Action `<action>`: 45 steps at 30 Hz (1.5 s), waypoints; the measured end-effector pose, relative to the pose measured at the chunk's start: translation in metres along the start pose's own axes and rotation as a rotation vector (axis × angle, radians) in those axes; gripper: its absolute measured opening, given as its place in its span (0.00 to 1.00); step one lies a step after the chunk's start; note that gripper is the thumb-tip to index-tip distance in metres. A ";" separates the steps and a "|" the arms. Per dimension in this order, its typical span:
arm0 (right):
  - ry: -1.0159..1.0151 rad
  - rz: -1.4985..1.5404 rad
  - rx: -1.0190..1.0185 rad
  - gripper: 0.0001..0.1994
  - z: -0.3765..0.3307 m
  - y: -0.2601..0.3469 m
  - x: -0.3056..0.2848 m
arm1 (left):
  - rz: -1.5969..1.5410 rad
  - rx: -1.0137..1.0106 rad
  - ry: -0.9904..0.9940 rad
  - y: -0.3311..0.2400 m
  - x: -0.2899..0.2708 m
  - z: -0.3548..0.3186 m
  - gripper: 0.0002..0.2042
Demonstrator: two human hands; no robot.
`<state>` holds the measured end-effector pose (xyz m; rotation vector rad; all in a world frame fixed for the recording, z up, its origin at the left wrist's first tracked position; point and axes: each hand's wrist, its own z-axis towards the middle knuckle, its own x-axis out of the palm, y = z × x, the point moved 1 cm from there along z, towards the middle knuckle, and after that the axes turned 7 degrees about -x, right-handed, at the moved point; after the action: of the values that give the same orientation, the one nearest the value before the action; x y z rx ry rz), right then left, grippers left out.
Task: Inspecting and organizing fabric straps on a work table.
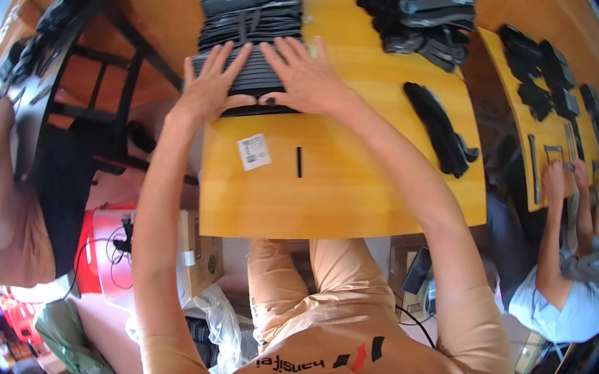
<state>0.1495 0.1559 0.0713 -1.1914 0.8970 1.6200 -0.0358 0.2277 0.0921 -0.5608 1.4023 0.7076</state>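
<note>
My left hand [211, 88] lies with fingers spread on the near left part of a long row of black, flat, folded items [248, 25], which look like packed socks. From the right, my right hand [308, 80] rests on the same row, its fingers also spread. The two thumbs point toward each other at the row's near end. Beneath the hands the row shows as many thin dark edges, partly hidden by my fingers. Just nearer to me, a white label with print [254, 151] and a short black strip [299, 162] lie on the yellow table [349, 208].
A few black and grey socks [439, 132] lie at the table's right side. Behind them rises a heap of dark socks [419, 18]. To the left stands a black frame [95, 87]. People work at both sides, one at another table [522, 87]. A cardboard box [199, 261] sits below.
</note>
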 end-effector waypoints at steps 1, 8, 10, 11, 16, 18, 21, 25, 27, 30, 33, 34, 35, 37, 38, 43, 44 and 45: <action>0.007 -0.020 0.033 0.45 0.000 -0.001 0.003 | -0.005 -0.017 0.042 -0.002 -0.003 0.002 0.44; -0.443 0.092 0.018 0.34 -0.063 -0.002 -0.040 | -0.076 -0.054 -0.005 -0.003 -0.014 -0.009 0.50; -0.443 0.087 0.154 0.29 -0.108 -0.028 -0.052 | -0.117 -0.053 -0.108 -0.010 -0.026 -0.018 0.55; -0.412 0.080 0.248 0.27 -0.135 -0.044 -0.062 | -0.124 -0.052 -0.111 -0.013 -0.032 -0.024 0.55; -0.077 -0.024 0.721 0.35 -0.253 -0.101 -0.079 | -0.359 -0.052 -0.342 -0.035 -0.050 -0.069 0.45; 0.099 0.039 0.794 0.38 -0.276 -0.110 -0.070 | -0.566 -0.026 -0.406 -0.046 -0.049 -0.096 0.36; 0.128 0.155 0.784 0.38 -0.294 -0.122 -0.055 | -0.888 -0.112 -0.325 -0.080 -0.026 -0.130 0.25; 0.245 0.368 0.857 0.34 -0.282 -0.104 -0.077 | -1.310 -0.294 0.009 -0.132 0.006 -0.170 0.20; 0.276 0.428 0.849 0.26 -0.282 -0.100 -0.077 | -1.414 -0.337 0.092 -0.161 0.016 -0.178 0.19; -0.147 1.003 0.875 0.19 -0.311 -0.112 -0.050 | -1.623 -0.276 0.237 -0.205 0.029 -0.174 0.20; -0.164 1.129 1.075 0.16 -0.310 -0.094 -0.060 | -1.733 -0.182 0.343 -0.237 0.030 -0.155 0.22; -0.156 1.130 1.072 0.16 -0.308 -0.081 -0.062 | -1.777 -0.180 0.385 -0.246 0.026 -0.149 0.24; -0.297 1.162 0.965 0.16 -0.305 -0.063 -0.065 | -1.822 -0.178 0.432 -0.255 0.021 -0.145 0.25; -0.451 1.214 0.819 0.18 -0.295 -0.028 -0.070 | -1.907 -0.219 0.462 -0.267 0.008 -0.137 0.26; -0.439 1.188 0.784 0.19 -0.286 -0.006 -0.076 | -1.988 -0.260 0.487 -0.272 0.003 -0.135 0.27; -0.398 1.273 0.713 0.26 -0.267 0.047 -0.083 | -1.995 -0.260 0.417 -0.261 0.012 -0.147 0.18; -0.348 1.342 0.687 0.28 -0.265 0.049 -0.082 | -1.978 -0.273 0.412 -0.256 0.014 -0.153 0.16; -0.298 1.410 0.659 0.30 -0.263 0.052 -0.082 | -1.975 -0.285 0.410 -0.252 0.015 -0.158 0.16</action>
<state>0.1907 -0.1210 0.0809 0.3360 2.0602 2.0901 0.0417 -0.0564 0.0474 -1.9029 0.4858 -0.8760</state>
